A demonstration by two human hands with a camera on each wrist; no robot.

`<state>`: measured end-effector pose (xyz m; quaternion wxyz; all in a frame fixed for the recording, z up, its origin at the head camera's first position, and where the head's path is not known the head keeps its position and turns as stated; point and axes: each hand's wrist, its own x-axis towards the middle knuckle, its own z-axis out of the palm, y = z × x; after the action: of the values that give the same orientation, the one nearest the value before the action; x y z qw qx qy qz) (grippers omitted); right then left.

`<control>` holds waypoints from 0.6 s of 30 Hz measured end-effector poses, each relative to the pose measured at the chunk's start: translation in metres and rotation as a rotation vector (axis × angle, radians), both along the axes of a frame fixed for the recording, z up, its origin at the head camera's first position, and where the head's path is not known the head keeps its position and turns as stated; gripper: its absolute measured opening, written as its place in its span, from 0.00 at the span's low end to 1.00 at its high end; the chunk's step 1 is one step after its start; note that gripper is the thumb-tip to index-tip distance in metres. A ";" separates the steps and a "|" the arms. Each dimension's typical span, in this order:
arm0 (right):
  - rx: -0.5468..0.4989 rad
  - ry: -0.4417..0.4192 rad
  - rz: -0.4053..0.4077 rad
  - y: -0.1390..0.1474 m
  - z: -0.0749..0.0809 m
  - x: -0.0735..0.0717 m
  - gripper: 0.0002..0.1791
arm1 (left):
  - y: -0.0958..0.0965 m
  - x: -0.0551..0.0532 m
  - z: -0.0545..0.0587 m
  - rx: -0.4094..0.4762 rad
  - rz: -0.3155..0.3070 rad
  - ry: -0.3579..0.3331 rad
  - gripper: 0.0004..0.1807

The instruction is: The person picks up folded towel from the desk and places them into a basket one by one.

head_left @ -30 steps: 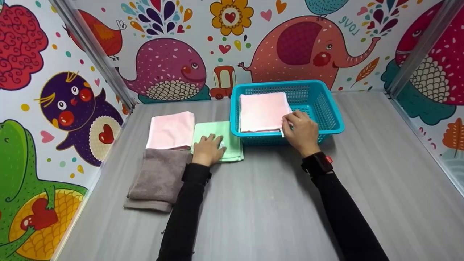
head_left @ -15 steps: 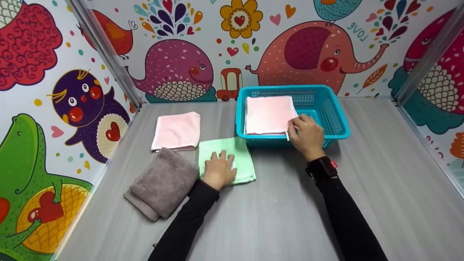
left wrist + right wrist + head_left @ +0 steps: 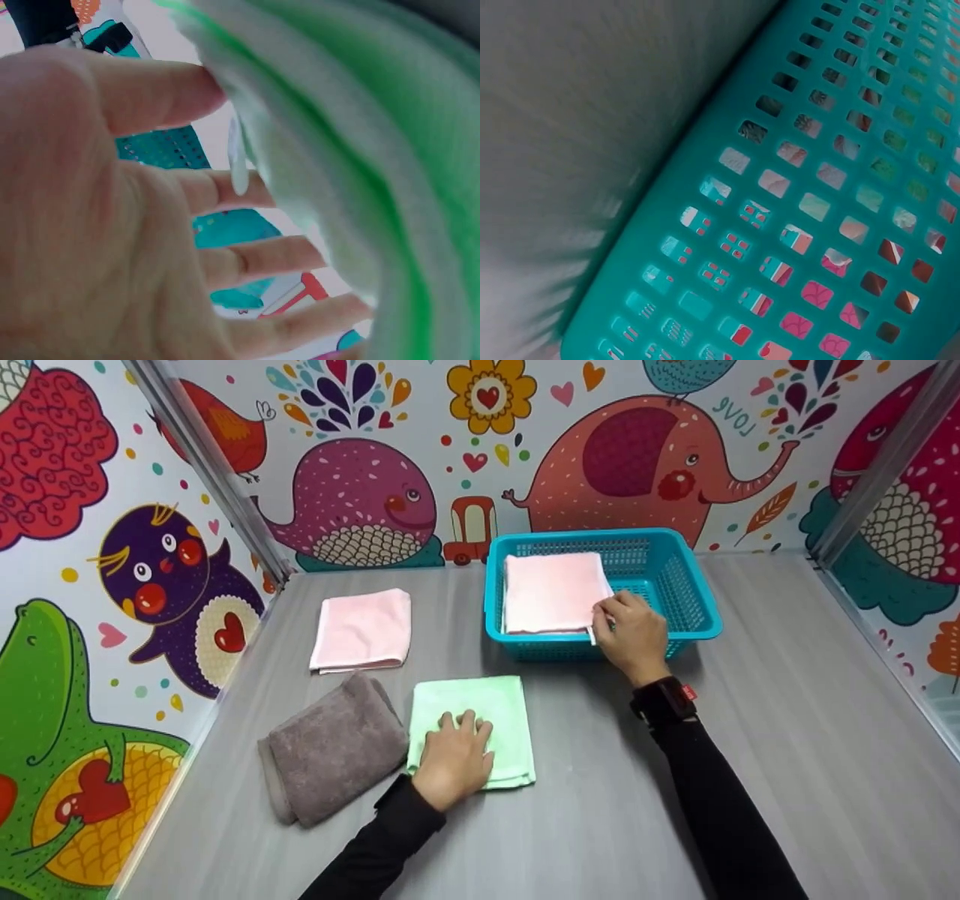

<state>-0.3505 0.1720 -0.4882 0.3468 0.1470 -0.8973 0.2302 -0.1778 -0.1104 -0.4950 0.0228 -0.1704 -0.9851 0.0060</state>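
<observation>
My left hand (image 3: 455,757) lies with spread fingers on a folded light green towel (image 3: 487,697). In the left wrist view its straight fingers (image 3: 262,259) touch the towel's layered edge (image 3: 337,127), where a small white label (image 3: 238,157) hangs. At the near rim of the teal basket (image 3: 604,639), my right hand (image 3: 636,637) has its fingers curled, pinching the right corner of a folded pink towel (image 3: 555,592) in the basket; a white tag shows by the thumb. The right wrist view shows only the basket's perforated wall (image 3: 780,202) and the tabletop.
Left of the green towel lies a folded grey-brown towel (image 3: 334,754), skewed and close against it. Another folded pink towel (image 3: 364,630) lies behind that one. Cartoon-printed walls (image 3: 480,457) enclose the grey table (image 3: 600,825) at the back and sides.
My left hand has slid the green towel toward me, away from the basket. The grey-brown towel has turned askew. My right hand has stayed at the basket's rim.
</observation>
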 end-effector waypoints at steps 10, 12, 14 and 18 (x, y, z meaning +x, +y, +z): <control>-0.023 -0.009 0.003 0.002 0.000 0.001 0.14 | -0.052 -0.031 0.019 0.147 0.114 -0.108 0.31; -0.019 -0.010 0.004 0.002 0.001 0.001 0.14 | -0.058 -0.033 0.016 0.193 0.104 -0.155 0.32; -0.016 -0.018 0.009 0.002 0.001 0.001 0.14 | -0.059 -0.035 0.012 0.249 0.069 -0.218 0.34; -0.010 -0.029 0.016 0.003 0.000 0.002 0.14 | -0.046 -0.037 0.003 0.335 0.038 -0.279 0.39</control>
<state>-0.3485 0.1750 -0.4879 0.3325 0.1492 -0.8999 0.2395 -0.2145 -0.1563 -0.4923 -0.0858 -0.1448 -0.9690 -0.1811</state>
